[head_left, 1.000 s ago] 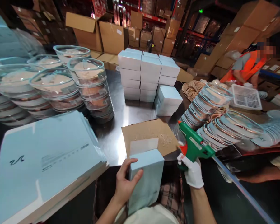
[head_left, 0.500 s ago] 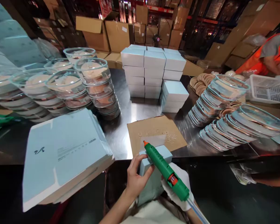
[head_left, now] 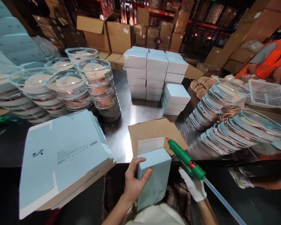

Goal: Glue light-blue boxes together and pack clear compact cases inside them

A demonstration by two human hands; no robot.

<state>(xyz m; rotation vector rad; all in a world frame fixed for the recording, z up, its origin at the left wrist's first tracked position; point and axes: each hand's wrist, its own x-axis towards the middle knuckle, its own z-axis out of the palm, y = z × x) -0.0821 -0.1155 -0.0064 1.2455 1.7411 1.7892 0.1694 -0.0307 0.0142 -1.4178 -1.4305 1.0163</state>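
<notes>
Matt pale-blue card box (head_left: 154, 175), glossy green plastic glue gun (head_left: 186, 161), white cloth glove, rough brown cardboard sheet (head_left: 154, 131), shiny metal table (head_left: 121, 125)

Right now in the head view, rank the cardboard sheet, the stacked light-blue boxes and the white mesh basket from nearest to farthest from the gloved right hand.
1. Cardboard sheet, just ahead of the right hand.
2. Stacked light-blue boxes, mid-table, farther back.
3. White mesh basket, far right by the co-worker.

**A warehouse packing station**

I was looking into a warehouse: brown cartons (head_left: 118, 36) stood piled before red storage racks (head_left: 201, 25). On the steel desk (head_left: 121, 131) sat stacked pale blue boxes (head_left: 154, 72), glass bowls (head_left: 93, 81) and flat box blanks (head_left: 63, 153), with a person in an orange vest (head_left: 269, 59) nearby.
</notes>
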